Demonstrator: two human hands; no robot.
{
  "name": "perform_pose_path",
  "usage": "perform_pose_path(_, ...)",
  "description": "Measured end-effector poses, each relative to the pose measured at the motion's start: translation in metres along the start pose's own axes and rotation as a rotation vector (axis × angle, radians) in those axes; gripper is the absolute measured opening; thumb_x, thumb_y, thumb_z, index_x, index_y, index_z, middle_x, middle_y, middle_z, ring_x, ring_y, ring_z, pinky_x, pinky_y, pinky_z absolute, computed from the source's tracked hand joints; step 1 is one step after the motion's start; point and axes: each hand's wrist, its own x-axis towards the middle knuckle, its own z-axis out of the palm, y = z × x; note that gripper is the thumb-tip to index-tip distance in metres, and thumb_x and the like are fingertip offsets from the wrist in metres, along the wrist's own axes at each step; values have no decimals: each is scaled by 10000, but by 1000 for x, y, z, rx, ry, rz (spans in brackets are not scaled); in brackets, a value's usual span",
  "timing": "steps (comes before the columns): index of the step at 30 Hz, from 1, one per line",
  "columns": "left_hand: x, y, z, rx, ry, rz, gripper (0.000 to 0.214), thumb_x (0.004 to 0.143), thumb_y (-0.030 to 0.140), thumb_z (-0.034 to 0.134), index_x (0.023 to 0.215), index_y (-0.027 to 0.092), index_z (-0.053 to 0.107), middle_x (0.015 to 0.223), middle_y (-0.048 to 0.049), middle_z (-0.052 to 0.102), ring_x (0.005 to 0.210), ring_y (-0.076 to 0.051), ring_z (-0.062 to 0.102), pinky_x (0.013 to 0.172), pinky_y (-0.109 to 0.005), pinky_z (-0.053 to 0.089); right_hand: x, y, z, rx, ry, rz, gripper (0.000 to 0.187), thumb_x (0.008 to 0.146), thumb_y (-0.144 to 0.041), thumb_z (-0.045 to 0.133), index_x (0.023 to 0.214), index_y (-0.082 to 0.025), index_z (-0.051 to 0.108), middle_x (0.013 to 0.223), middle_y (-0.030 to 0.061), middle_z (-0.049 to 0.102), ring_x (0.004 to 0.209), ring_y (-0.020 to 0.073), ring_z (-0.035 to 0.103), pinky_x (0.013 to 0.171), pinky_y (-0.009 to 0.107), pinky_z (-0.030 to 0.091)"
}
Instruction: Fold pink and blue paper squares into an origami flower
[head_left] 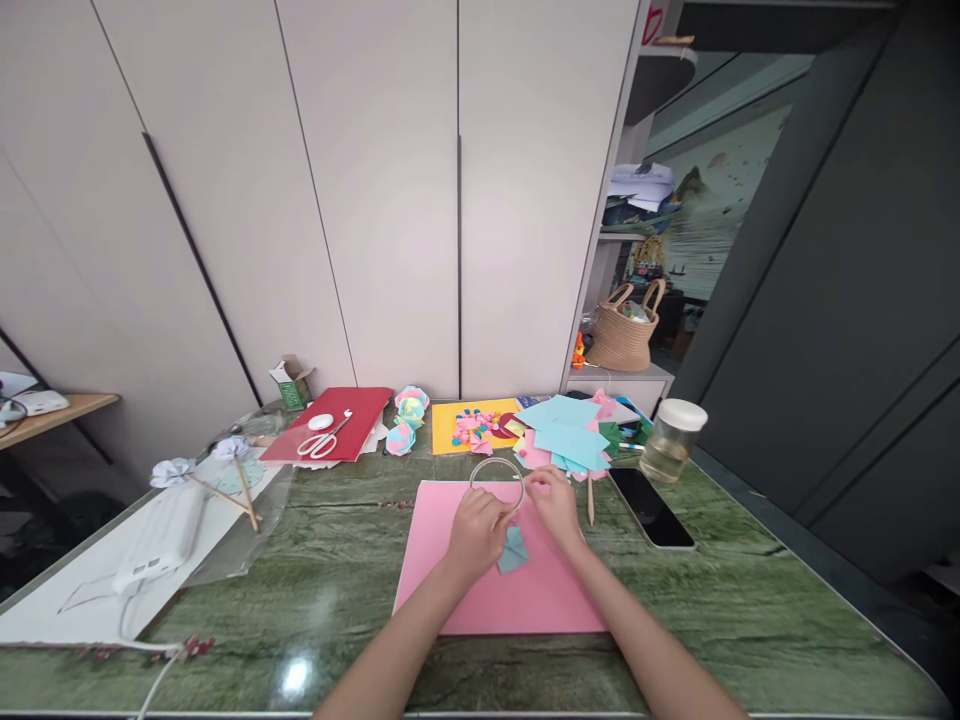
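Observation:
My left hand [480,530] is closed around the lower edge of a thin pale ring [496,461] that looks like a roll of tape, held upright above a pink sheet [450,590]. Just to its right, my right hand [553,505] has its fingers pinched together close to the ring's right side. Whatever lies between those fingertips is too small to make out. Below the hands, a small folded blue paper piece [514,552] rests on the pink sheet, partly hidden by my left hand.
Blue and pink paper squares [566,435] lie behind my right hand, near a phone [652,508] and a lidded jar [673,440]. Scissors [324,438] rest on a red folder [360,410]. Paper flowers [410,410] sit beside a yellow sheet [442,430]. A white power bank [161,535] is at left.

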Motion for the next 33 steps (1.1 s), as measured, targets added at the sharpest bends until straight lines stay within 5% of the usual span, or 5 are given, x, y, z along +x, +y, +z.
perform_pose_path(11,12,-85,-23,-39,189,-405,141,713,115,512,788,137,630,948,-132,582,1136,-317,329,958,-519,158,-7,17,17,84,-137,44,488,637,-146,516,1120,-213,491,720,-5,606,708,168,550,665,297,422)
perform_pose_path(15,13,-78,-13,-185,164,-475,453,683,156,569,1129,162,488,1335,-135,292,1278,-294,85,1013,-480,67,-9,9,17,94,-128,16,514,689,-140,480,1197,-204,431,673,-5,593,702,178,538,712,334,411)
perform_pose_path(18,15,-63,-5,-387,37,-511,609,688,280,596,1240,181,359,1289,-148,369,1205,-256,312,956,-413,266,-9,3,12,108,-103,-29,522,740,-190,492,1246,-210,365,731,9,600,781,194,523,792,375,382)
perform_pose_path(27,10,-32,4,-824,-275,-581,377,603,342,656,902,119,600,821,-69,626,701,-155,554,618,-244,401,-20,-12,14,186,-108,-138,467,757,-179,501,1208,-248,398,814,20,590,848,193,492,855,395,355)
perform_pose_path(33,13,-26,0,-875,-239,-592,307,566,334,659,784,119,636,724,-38,621,698,-177,535,641,-270,385,-15,-13,13,642,-22,229,481,778,-251,477,1229,-261,309,941,36,478,769,138,502,726,313,431)
